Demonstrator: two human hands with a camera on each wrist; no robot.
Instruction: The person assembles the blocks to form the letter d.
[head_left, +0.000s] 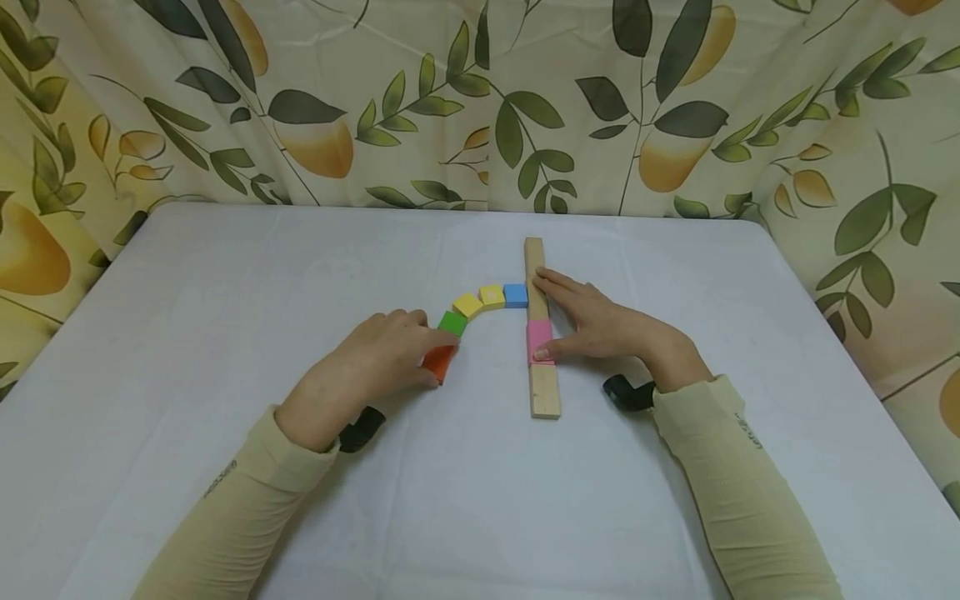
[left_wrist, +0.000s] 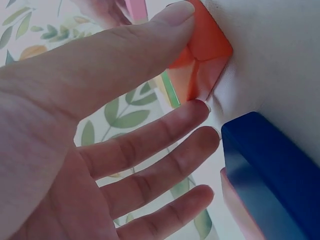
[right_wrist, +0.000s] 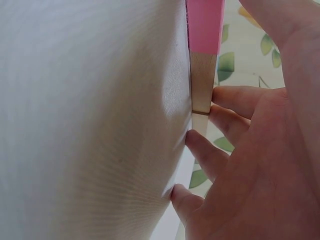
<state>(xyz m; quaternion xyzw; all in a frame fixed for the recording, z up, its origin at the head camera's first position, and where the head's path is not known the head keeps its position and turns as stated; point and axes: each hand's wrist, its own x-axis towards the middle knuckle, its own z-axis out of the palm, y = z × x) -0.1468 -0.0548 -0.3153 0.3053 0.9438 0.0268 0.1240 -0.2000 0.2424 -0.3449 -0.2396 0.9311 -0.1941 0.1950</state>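
Note:
An arc of small blocks curves across the white table: a blue block (head_left: 516, 296), two yellow blocks (head_left: 491, 297), a green block (head_left: 452, 323) and an orange block (head_left: 438, 362). My left hand (head_left: 375, 367) pinches the orange block (left_wrist: 210, 42) at the arc's lower left end, thumb over its face. Its other fingers are spread in the left wrist view. The blue block meets a straight row made of wooden blocks (head_left: 545, 392) and a pink block (head_left: 539, 337). My right hand (head_left: 603, 321) rests along this row, thumb on the pink block (right_wrist: 206, 25), fingertips at the wood (right_wrist: 202, 82).
A dark blue block (left_wrist: 270, 175) lies close to the left fingers, hidden from the head view. Black wrist cameras (head_left: 628, 393) sit under both wrists. A leaf-patterned curtain (head_left: 450, 100) hangs behind the table (head_left: 420, 517).

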